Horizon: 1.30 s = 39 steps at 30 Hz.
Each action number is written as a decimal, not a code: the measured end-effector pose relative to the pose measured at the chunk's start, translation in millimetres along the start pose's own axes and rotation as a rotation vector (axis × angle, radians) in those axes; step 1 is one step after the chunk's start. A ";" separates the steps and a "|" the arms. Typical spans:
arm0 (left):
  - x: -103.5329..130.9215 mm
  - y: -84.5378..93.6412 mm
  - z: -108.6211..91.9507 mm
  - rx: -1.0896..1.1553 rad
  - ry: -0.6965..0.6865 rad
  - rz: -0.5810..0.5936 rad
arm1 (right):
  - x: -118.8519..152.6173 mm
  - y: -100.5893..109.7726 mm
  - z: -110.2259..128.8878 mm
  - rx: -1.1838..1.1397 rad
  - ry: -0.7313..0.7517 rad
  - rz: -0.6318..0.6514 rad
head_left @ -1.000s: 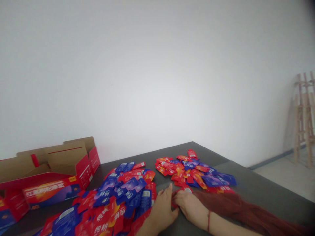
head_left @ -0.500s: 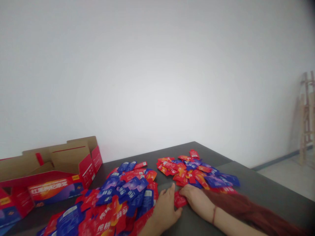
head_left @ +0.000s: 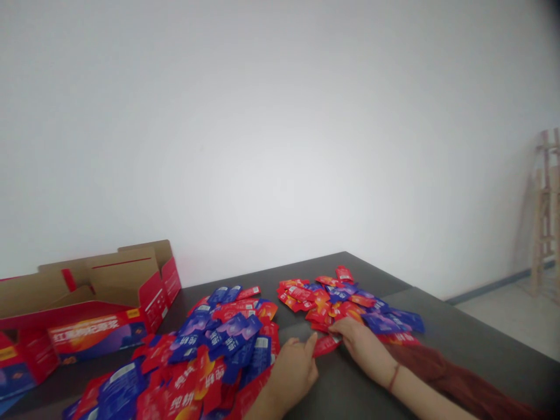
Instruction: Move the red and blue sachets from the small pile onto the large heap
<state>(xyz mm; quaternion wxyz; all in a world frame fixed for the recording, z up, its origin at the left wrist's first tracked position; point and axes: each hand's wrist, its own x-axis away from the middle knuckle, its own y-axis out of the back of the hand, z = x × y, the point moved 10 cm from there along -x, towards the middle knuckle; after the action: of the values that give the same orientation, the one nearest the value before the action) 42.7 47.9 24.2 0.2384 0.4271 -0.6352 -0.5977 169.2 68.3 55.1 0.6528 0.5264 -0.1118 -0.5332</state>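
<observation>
A red sachet lies on the dark table between my two hands. My right hand reaches over its right end, with bent fingers pinched down on it. Beside its left end is my left hand, index finger stretched toward the sachet and the other fingers partly curled; it holds nothing that I can see. Left of that hand spreads a large heap of red and blue sachets. A smaller mixed pile of sachets lies just beyond my right hand.
Open red cardboard boxes with brown insides stand at the left. The dark table meets a white wall at the back. A wooden rack stands on the floor at far right.
My right hand has shifted slightly right, and the red sachet now lies slanted between the hands. My left hand's fingers have drawn in, with the index finger pointing.
</observation>
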 end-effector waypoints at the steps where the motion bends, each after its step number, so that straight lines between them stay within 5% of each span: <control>1: -1.6 2.4 3.7 -0.001 0.032 -0.004 | -1.1 5.4 0.3 -0.010 0.014 -0.046; 7: -8.0 9.2 32.4 0.269 0.249 -0.105 | 4.5 34.3 8.2 -0.054 0.119 -0.288; 14: 2.3 14.0 23.8 0.162 0.121 -0.233 | 4.6 -25.6 31.3 -0.030 0.168 0.045; 19: 10.3 3.8 14.1 0.113 0.075 -0.050 | 2.0 -42.6 21.7 0.007 0.079 0.087; 27: 6.5 -5.4 16.5 0.068 0.114 0.097 | 10.8 -58.4 69.6 -0.092 0.345 0.191; 35: 6.0 0.7 15.7 0.006 0.106 0.112 | 3.3 -25.5 9.9 0.206 -0.007 0.111; 39: 4.2 -6.0 16.4 -0.042 0.080 0.101 | 10.6 -28.6 7.0 0.262 -0.031 0.134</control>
<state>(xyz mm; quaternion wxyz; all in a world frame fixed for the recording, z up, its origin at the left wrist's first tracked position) 28.8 54.0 14.7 0.3023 0.4131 -0.6332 -0.5806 152.0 59.1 30.6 0.6108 0.5900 -0.2254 -0.4774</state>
